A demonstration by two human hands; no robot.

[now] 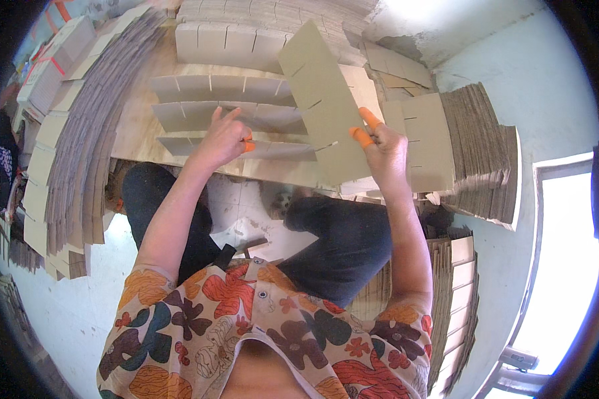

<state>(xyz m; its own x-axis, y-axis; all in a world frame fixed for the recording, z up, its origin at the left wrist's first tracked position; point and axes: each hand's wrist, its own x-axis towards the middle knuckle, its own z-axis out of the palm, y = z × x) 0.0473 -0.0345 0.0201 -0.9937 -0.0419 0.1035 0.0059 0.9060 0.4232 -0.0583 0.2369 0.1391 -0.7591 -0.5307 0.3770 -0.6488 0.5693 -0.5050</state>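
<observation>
My right hand, with orange covers on its finger and thumb tips, grips a slotted cardboard strip by its right edge. The strip is tilted, its upper end leaning left over the table. Three more slotted strips stand on edge in parallel rows: a far one, a middle one and a near one. Over the near and middle rows is my left hand, two fingers stretched out and apart and an orange cover on one digit. Whether its fingertips touch the middle strip I cannot tell.
Stacked slotted cardboard lies along the far side of the wooden table. A long stack runs down the left, and another stands at the right by the wall. More cardboard is low beside my right arm.
</observation>
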